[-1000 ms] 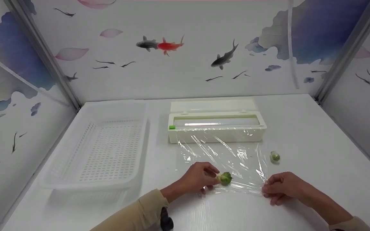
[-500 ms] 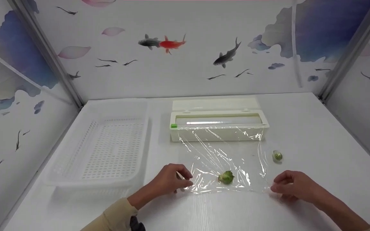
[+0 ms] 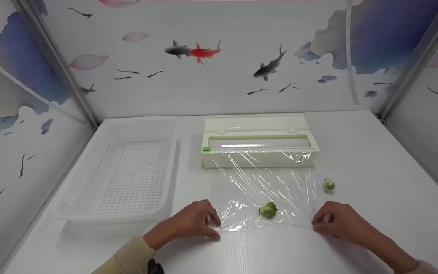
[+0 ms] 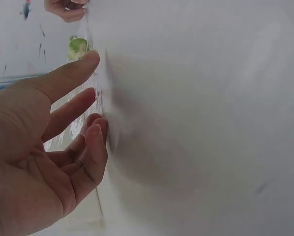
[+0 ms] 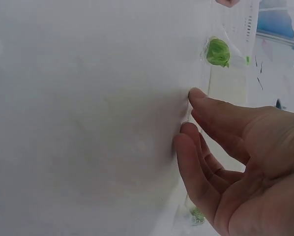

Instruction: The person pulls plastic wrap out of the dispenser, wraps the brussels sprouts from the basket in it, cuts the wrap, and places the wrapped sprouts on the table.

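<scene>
A Brussels sprout (image 3: 268,210) lies on a sheet of plastic wrap (image 3: 249,190) drawn out from a cream dispenser box (image 3: 259,159). My left hand (image 3: 190,220) is at the near left corner of the sheet, thumb and index finger spread apart; in the left wrist view the fingers (image 4: 90,162) bend loosely, gripping nothing. At the near right corner my right hand (image 3: 342,220) pinches the wrap's edge between thumb and index finger. In the right wrist view the other fingers (image 5: 189,164) are curled close to the tabletop. Another sprout (image 3: 329,185), seemingly wrapped in film, sits farther right.
A white perforated plastic basket (image 3: 167,179) stands on the left of the white table (image 3: 280,253). The dispenser's lid (image 3: 255,123) is raised at the back, with a green slider (image 3: 206,149) at its left end. Printed panels (image 3: 219,87) enclose the back and sides.
My left hand let go of the sprout on the wrap and moved left to the sheet's near left corner, its fingers spreading. My right hand shifted slightly at the right corner.
</scene>
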The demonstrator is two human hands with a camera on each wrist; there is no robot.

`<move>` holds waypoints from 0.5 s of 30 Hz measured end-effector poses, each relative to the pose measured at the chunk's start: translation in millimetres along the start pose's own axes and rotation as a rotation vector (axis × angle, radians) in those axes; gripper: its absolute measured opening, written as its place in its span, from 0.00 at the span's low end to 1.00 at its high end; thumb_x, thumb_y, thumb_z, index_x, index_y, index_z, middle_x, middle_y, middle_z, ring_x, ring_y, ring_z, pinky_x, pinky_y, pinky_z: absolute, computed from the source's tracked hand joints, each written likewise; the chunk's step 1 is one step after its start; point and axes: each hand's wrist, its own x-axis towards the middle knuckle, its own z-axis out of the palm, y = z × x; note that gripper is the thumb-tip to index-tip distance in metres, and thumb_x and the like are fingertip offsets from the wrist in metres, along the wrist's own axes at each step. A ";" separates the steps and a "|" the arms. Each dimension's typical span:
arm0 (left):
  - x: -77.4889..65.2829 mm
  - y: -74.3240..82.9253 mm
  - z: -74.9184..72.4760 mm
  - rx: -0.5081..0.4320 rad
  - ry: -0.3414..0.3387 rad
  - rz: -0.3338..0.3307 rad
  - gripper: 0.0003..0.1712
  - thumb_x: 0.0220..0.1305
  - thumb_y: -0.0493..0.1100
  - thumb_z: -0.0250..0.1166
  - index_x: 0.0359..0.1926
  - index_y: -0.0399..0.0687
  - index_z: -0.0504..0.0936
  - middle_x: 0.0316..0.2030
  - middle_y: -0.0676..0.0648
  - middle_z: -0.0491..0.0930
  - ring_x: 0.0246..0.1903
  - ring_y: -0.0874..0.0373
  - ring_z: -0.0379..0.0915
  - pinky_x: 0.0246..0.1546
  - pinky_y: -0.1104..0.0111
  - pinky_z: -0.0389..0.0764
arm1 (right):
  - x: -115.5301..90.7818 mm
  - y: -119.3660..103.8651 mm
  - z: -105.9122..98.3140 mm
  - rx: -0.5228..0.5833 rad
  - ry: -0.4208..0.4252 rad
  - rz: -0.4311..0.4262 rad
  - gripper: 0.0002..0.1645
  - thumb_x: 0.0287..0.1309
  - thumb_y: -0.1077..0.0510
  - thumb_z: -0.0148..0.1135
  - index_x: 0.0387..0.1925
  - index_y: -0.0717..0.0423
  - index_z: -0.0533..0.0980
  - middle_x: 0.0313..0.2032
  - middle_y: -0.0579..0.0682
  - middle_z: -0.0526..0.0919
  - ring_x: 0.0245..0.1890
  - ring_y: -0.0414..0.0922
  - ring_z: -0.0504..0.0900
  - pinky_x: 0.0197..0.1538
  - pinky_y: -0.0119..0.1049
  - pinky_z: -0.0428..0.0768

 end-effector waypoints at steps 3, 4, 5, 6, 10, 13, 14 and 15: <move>0.3 0.2 0.7 0.007 0.006 0.019 0.09 0.50 0.44 0.79 0.32 0.49 0.90 0.33 0.53 0.79 0.32 0.68 0.72 0.34 0.78 0.75 | -0.2 -0.5 0.3 -0.044 0.019 -0.024 0.04 0.54 0.57 0.74 0.32 0.45 0.85 0.33 0.43 0.81 0.24 0.33 0.73 0.25 0.28 0.76; 0.5 0.4 0.8 0.008 0.010 0.022 0.07 0.51 0.43 0.78 0.31 0.48 0.90 0.33 0.54 0.79 0.32 0.68 0.73 0.35 0.78 0.75 | -0.5 -0.6 0.3 -0.060 0.026 -0.034 0.03 0.54 0.56 0.73 0.32 0.45 0.85 0.33 0.42 0.81 0.25 0.33 0.72 0.25 0.27 0.75; 0.7 0.4 1.0 0.010 0.012 0.023 0.05 0.53 0.42 0.77 0.31 0.48 0.90 0.32 0.54 0.79 0.32 0.68 0.73 0.35 0.79 0.76 | -0.7 -0.7 0.3 -0.075 0.033 -0.042 0.03 0.54 0.56 0.73 0.31 0.44 0.85 0.33 0.41 0.81 0.26 0.32 0.72 0.26 0.27 0.75; 0.7 0.3 0.9 0.014 0.017 0.028 0.03 0.54 0.41 0.76 0.30 0.47 0.90 0.32 0.54 0.80 0.32 0.68 0.74 0.35 0.79 0.76 | -1.1 -0.8 0.3 -0.089 0.042 -0.050 0.02 0.55 0.55 0.73 0.31 0.44 0.85 0.32 0.40 0.81 0.27 0.32 0.71 0.27 0.27 0.74; 0.0 1.9 -1.8 0.020 0.028 0.031 0.02 0.58 0.39 0.73 0.31 0.45 0.90 0.31 0.53 0.82 0.32 0.69 0.76 0.34 0.78 0.77 | -1.9 -1.7 -0.7 -0.118 0.085 -0.081 0.02 0.56 0.56 0.72 0.32 0.45 0.85 0.32 0.38 0.82 0.28 0.30 0.71 0.29 0.26 0.73; -0.7 4.5 -5.4 0.017 0.042 0.019 0.03 0.60 0.39 0.71 0.33 0.45 0.89 0.31 0.53 0.83 0.32 0.69 0.76 0.34 0.78 0.77 | -2.3 -3.0 -2.2 -0.102 0.107 -0.090 0.02 0.57 0.57 0.71 0.33 0.46 0.84 0.32 0.39 0.83 0.27 0.30 0.72 0.28 0.26 0.74; -0.9 5.4 -6.5 0.011 0.046 0.012 0.03 0.61 0.40 0.70 0.33 0.45 0.89 0.31 0.53 0.83 0.31 0.69 0.75 0.34 0.78 0.77 | -2.2 -3.6 -2.8 -0.092 0.107 -0.089 0.02 0.58 0.57 0.71 0.33 0.46 0.83 0.32 0.40 0.83 0.26 0.30 0.72 0.27 0.26 0.75; -0.9 6.3 -7.6 0.007 0.052 0.008 0.03 0.62 0.40 0.70 0.33 0.45 0.89 0.32 0.53 0.84 0.31 0.69 0.75 0.33 0.77 0.77 | -2.2 -4.2 -3.6 -0.080 0.107 -0.087 0.02 0.58 0.58 0.70 0.33 0.47 0.83 0.33 0.40 0.83 0.26 0.30 0.73 0.26 0.26 0.75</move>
